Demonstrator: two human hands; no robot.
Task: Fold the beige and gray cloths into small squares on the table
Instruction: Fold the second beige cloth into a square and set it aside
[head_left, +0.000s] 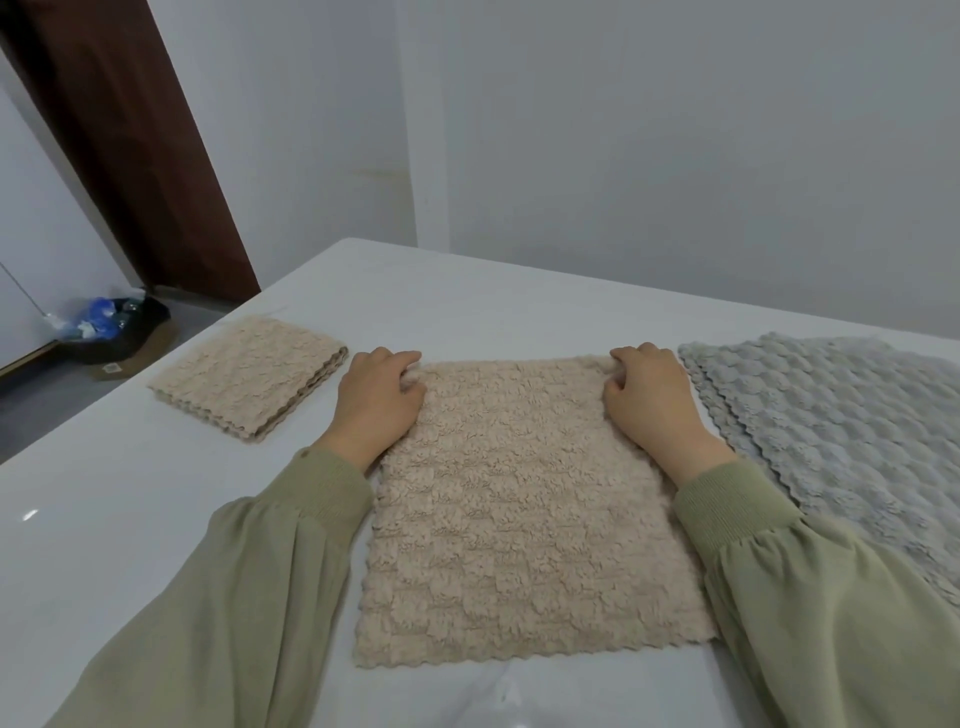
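A beige fluffy cloth (524, 509) lies flat on the white table (130, 519) in front of me. My left hand (376, 400) pinches its far left corner with curled fingers. My right hand (649, 395) pinches its far right corner the same way. A folded beige cloth stack (249, 379) sits to the left, apart from my hands. Gray cloths (841, 441), laid flat in overlapping layers, lie to the right, close to my right wrist.
The table's left edge drops to a gray floor, where a cardboard box with a black bag and blue items (114, 332) stands near a brown door (130, 140). White walls rise behind the table.
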